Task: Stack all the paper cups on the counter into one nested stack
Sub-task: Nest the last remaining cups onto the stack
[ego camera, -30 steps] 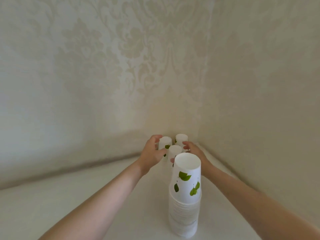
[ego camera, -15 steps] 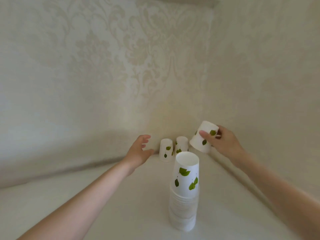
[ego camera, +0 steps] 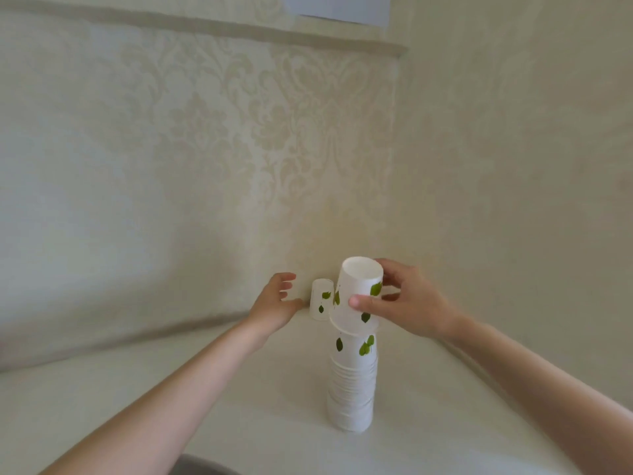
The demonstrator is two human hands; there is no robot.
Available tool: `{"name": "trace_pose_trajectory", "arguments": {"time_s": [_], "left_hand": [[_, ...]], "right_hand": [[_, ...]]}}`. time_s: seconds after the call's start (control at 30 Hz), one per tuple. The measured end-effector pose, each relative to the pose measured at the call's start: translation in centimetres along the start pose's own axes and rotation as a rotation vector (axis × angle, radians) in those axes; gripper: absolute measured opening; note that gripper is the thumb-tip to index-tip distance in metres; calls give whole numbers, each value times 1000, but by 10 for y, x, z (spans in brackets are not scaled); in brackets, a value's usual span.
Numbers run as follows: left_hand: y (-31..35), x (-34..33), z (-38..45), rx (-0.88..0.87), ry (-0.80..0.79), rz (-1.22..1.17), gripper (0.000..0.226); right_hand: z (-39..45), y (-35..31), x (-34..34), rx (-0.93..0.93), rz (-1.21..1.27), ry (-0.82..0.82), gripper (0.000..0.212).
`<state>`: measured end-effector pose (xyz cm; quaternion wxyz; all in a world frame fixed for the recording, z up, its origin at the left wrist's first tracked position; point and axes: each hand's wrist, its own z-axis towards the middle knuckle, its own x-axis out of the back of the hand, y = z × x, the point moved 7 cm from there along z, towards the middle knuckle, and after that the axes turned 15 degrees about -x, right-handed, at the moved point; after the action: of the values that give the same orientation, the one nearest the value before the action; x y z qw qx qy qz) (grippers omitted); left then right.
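A tall nested stack of upside-down white paper cups with green leaves [ego camera: 352, 382] stands on the white counter [ego camera: 171, 399]. My right hand [ego camera: 407, 303] grips one more upside-down cup [ego camera: 356, 299], slightly tilted, its rim just over the top of the stack. Behind it, near the wall corner, a single cup [ego camera: 321, 299] stands upside down. My left hand [ego camera: 277, 303] hovers just left of that cup with fingers spread, holding nothing. Any other cup behind the held one is hidden.
Patterned wallpaper walls meet in a corner [ego camera: 394, 200] close behind the cups. The counter runs left and toward me. A grey shape [ego camera: 202, 466] shows at the bottom edge.
My right hand has carried its cup from the back right corner down onto the top of the stack. My left hand stays open beside the rear cups.
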<state>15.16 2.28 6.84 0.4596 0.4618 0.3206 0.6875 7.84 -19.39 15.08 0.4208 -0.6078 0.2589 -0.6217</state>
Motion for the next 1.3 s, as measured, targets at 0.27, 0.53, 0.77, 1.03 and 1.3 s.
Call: {"name": "trace_pose_trajectory", "arguments": {"time_s": [0.27, 0.53, 0.77, 1.03, 1.3], "left_hand": [[-27, -13, 16, 37, -28, -21, 52], [-67, -41, 56, 30, -89, -4, 66], [-105, -78, 85, -15, -35, 93, 79], [-120, -92, 105, -106, 107, 127, 59], [-2, -33, 94, -142, 239, -352, 46]], "right_hand": [[10, 51, -33, -91, -76, -197, 47], [106, 116, 13, -311, 93, -73, 55], [195, 187, -44, -457, 41, 92, 82], [222, 215, -67, -427, 67, 170, 69], [186, 174, -8, -375, 132, 288, 62]]}}
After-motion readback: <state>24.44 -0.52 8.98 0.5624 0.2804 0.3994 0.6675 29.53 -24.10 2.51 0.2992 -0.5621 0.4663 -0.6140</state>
